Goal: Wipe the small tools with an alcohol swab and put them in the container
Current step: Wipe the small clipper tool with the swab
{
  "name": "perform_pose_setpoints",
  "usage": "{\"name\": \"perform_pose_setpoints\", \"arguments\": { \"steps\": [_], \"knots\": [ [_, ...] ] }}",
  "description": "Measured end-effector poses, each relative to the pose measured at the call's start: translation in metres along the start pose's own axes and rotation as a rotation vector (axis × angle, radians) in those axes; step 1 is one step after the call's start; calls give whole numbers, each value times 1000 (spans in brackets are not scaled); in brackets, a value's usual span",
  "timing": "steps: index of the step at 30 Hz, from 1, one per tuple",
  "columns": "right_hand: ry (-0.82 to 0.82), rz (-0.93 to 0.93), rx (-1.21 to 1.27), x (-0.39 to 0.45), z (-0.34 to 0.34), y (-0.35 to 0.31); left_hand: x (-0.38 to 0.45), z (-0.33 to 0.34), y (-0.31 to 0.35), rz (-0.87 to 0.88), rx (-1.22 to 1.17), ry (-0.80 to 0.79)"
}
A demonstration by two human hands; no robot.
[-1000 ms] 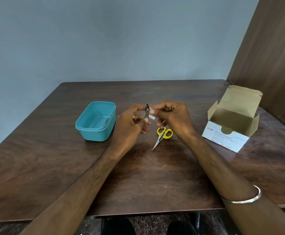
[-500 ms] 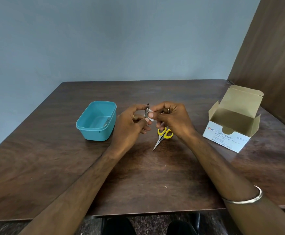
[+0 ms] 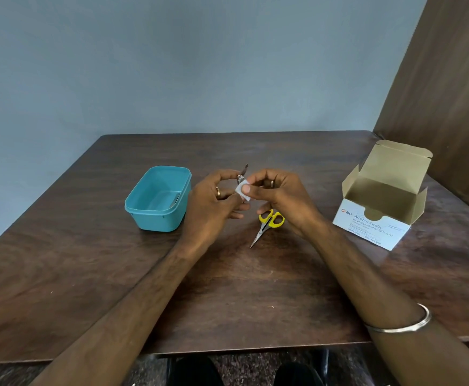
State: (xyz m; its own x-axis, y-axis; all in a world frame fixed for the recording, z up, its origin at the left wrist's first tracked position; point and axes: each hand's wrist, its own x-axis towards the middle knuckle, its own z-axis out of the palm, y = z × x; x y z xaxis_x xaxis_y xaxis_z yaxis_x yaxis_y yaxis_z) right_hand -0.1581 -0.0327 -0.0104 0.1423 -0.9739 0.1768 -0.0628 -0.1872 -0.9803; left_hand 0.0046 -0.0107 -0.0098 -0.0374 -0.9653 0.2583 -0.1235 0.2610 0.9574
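head view: left hand pinches a small, stiff, slippery metal nail clipper; right hand pinches a soft white swab against it.

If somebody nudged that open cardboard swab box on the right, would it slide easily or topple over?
The swab box would probably slide rather than tip: it sits low and broad on the smooth table. It looks light, being thin cardboard. Its raised lid flap would likely bend if pushed there.
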Motion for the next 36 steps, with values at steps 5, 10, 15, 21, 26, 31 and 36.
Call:
{"name": "perform_pose_setpoints", "arguments": {
  "steps": [5, 10, 15, 21, 26, 31, 36],
  "knots": [
    [30, 20, -15, -1, 0, 0, 0, 1, 1, -28, -39, -59],
    [-2, 11, -82, -1, 0, 1, -2, -2, 7, -97, -154, -60],
    [-8, -21, -128, -1, -1, -4, -1, -4, 6, -23, 22, 70],
    [-31, -29, -194, 0, 0, 0, -2, -4, 11, -5, 77, 218],
    [8, -108, -391, 3, -2, 4, 0, -8, 8, -91, 65, 184],
    [114, -225, -442, 5, -6, 6, 1, -11, 8, -170, -51, 105],
    [157, -276, -396, 5, -7, 6, 1, -10, 6, -234, -40, 1]
  ]
}}
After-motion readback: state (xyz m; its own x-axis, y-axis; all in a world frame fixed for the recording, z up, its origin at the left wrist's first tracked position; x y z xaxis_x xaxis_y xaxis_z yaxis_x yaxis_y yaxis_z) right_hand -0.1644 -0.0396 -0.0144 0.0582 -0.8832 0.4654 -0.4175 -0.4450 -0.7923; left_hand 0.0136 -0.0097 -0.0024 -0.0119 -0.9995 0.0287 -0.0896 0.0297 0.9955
